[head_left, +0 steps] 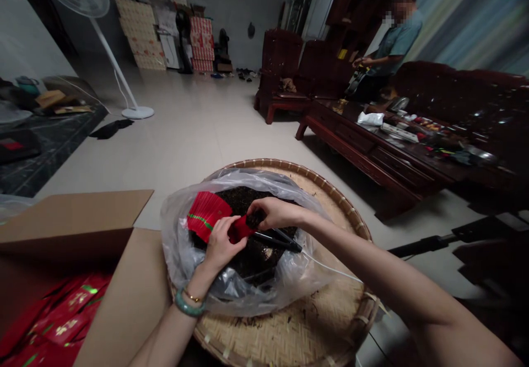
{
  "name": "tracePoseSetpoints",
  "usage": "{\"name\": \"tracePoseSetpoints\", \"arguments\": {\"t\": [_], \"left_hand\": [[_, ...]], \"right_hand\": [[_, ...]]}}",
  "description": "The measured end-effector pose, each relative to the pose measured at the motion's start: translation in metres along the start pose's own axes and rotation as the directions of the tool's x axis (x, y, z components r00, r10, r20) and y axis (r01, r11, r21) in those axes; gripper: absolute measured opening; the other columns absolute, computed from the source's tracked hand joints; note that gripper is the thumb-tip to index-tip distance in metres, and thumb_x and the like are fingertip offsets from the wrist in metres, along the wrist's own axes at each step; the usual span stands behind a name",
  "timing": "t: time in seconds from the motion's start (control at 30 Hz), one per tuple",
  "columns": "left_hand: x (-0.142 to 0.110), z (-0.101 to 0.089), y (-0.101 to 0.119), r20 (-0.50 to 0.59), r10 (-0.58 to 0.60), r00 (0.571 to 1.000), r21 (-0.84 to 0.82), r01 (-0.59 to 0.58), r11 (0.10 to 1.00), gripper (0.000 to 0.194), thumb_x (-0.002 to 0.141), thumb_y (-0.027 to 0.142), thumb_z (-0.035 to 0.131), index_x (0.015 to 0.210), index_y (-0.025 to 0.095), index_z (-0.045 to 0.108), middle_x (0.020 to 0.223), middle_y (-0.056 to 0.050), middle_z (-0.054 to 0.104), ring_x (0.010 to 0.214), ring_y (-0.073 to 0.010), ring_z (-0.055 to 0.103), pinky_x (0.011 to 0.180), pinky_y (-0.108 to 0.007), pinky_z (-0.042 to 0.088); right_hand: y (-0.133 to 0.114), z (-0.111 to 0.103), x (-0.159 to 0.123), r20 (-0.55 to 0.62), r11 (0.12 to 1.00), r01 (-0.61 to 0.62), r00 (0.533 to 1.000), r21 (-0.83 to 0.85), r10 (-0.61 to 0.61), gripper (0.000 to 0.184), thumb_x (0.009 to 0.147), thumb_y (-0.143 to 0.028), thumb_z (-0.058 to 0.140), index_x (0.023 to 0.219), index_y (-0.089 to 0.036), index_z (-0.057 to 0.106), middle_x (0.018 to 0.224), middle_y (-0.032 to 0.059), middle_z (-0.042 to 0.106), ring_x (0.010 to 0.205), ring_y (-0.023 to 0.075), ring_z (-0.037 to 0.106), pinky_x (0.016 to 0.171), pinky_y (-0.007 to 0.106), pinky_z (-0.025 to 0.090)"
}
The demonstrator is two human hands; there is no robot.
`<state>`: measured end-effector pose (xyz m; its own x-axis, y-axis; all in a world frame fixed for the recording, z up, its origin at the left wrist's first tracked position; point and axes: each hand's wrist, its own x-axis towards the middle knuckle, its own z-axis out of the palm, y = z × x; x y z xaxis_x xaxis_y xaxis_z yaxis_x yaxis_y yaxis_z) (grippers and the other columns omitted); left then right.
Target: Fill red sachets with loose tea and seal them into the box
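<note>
My left hand point(221, 246) is wrapped round a small red pouch point(238, 230) whose mouth faces right. At that mouth, my right hand point(275, 214) has its fingers closed on a clump of dark loose tea leaves point(255, 219). Both hands are above a clear plastic bag point(176, 229) with its top spread wide and more dark leaves inside. A fanned stack of red pouches point(206, 212) lies on the leaves, left of my hands. Under my right hand rests a black long-armed tool point(285, 240) with a white cord.
The bag sits on a round woven bamboo tray point(285, 336). At left, an open cardboard box point(124, 295) holds filled red packets point(70, 317). A low wooden table point(351, 135) bears clutter, with a person point(392, 47) standing behind it. A white fan point(115, 66) stands far left.
</note>
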<state>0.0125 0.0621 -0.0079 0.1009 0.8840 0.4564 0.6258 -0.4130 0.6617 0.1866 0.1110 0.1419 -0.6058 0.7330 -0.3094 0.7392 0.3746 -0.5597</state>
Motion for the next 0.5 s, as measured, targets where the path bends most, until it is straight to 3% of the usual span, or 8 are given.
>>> {"name": "tracePoseSetpoints", "arguments": {"t": [0.17,0.33,0.5], "left_hand": [[0.000,0.000,0.001,-0.002,-0.003,1.000,0.003,0.003,1.000,0.044,0.069,0.025,0.067,0.110,0.020,0.054,0.101,-0.006,0.061,0.086,-0.0216,0.060,0.070,-0.034,0.051],[0.000,0.002,0.000,-0.028,0.010,1.000,-0.005,-0.010,1.000,0.043,0.068,0.027,0.068,0.108,0.021,0.054,0.098,-0.005,0.061,0.085,-0.0209,0.060,0.071,-0.034,0.050],[-0.001,0.003,-0.002,-0.033,0.000,0.999,-0.005,-0.001,1.000,0.042,0.069,0.030,0.068,0.107,0.021,0.054,0.096,-0.005,0.061,0.085,-0.0212,0.060,0.071,-0.034,0.050]], "right_hand": [[-0.002,0.009,0.000,-0.095,0.998,-0.054,0.994,0.031,0.057,0.048,0.061,-0.006,0.065,0.108,-0.011,0.059,0.091,0.0050,0.063,0.072,0.0125,0.058,0.062,0.021,0.044],[-0.001,0.021,0.002,-0.213,0.993,0.005,0.977,0.121,0.021,0.052,0.061,-0.005,0.065,0.112,-0.012,0.057,0.100,0.0076,0.062,0.080,0.0136,0.060,0.067,0.023,0.047],[-0.002,0.023,-0.003,-0.208,0.982,0.076,0.977,0.172,-0.039,0.036,0.071,-0.005,0.055,0.106,-0.014,0.061,0.092,0.0069,0.067,0.084,0.0164,0.062,0.075,0.027,0.048]]}}
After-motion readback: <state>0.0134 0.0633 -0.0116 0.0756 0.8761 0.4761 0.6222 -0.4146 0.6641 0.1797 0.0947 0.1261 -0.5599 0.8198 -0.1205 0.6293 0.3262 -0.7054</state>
